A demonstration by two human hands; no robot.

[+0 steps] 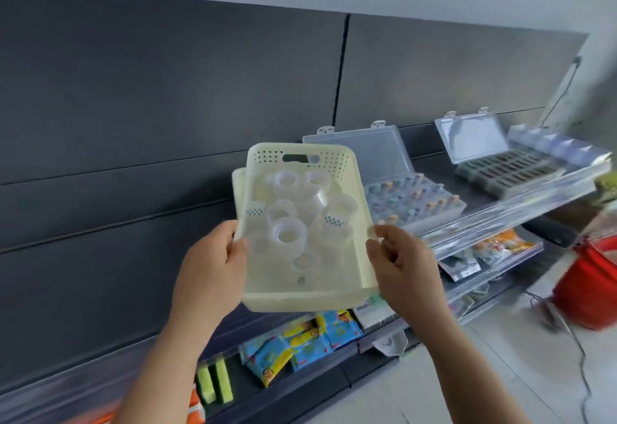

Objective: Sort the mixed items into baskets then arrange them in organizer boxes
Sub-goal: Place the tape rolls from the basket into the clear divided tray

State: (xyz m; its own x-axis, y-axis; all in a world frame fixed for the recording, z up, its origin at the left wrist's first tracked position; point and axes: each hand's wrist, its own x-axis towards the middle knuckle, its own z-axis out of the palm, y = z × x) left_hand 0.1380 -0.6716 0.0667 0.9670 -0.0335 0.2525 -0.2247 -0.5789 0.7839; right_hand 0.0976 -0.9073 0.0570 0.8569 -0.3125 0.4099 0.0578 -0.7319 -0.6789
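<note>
We held the pale yellow basket (300, 300) up in front of the shelf (521, 203), forearms stretched forward. Our left hand (213, 266) and right hand (404, 266) each had fingers clamped on a side rim. Clear tape rolls (288, 233) lay inside.

Just 1 cam, worn on the person's head. It looks fwd and a bit down, out over both arms. The view is tilted, so the shelf (500, 220) edge climbs toward the R side. Very near the cam, in the middle, are the left hand (213, 266) and right hand (404, 270), w/ the basket (300, 300) held between them. Right behind is the dark wall panel (167, 106), filling the top and L. The clear boxes (367, 153) sit farther back on the R. The floor (467, 373) shows at bottom R, w/ a red bucket (591, 283) at the R edge. Wide lens: the R edge looks blurry.
</note>
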